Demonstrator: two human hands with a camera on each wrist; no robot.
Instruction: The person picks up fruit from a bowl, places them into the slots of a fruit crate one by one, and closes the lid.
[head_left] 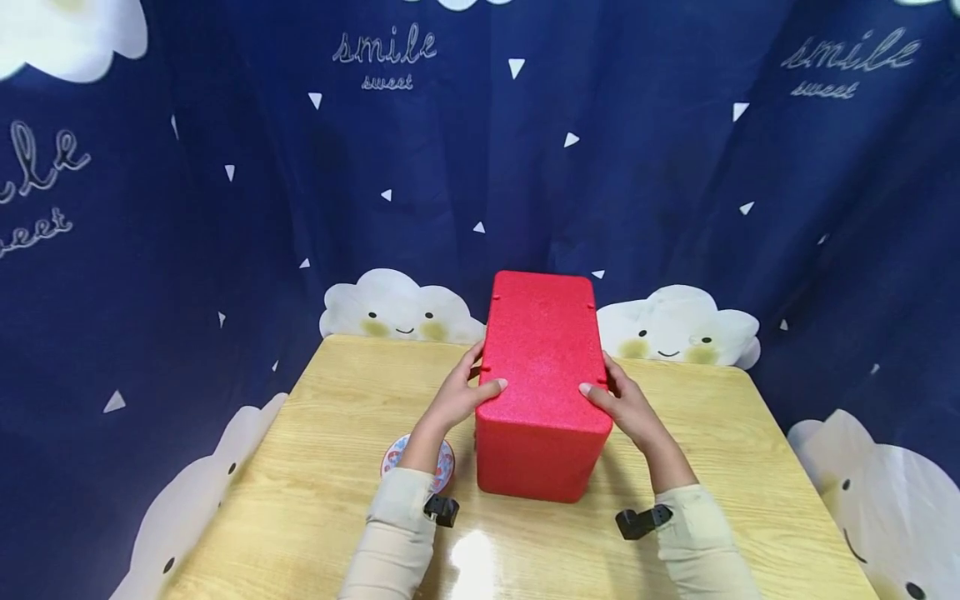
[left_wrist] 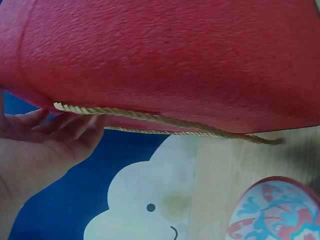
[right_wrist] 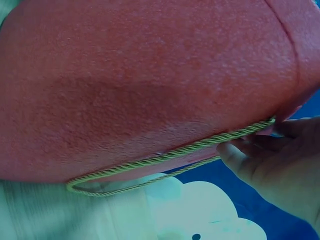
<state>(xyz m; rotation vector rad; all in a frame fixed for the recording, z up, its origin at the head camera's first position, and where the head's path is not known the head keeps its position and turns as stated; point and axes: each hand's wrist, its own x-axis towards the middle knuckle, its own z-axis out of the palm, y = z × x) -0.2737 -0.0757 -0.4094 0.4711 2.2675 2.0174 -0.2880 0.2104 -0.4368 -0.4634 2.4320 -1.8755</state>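
A tall red box (head_left: 543, 350) with a textured surface stands at the middle of the table. My left hand (head_left: 452, 402) grips its left side near the top, thumb on the upper face and fingers down along the side. On the right side my right hand (head_left: 633, 410) holds it the same way. Twisted gold cord (left_wrist: 150, 117) hangs in a loop along the box's left wall, by the left fingers. Another gold cord loop (right_wrist: 180, 149) runs along the right wall, close to the right fingers.
Partly under my left forearm lies a round patterned plate (head_left: 446, 463) with a red rim, left of the box. The wooden table (head_left: 322, 433) ends at a dark blue curtain (head_left: 420, 150) printed with clouds, behind and on both sides.
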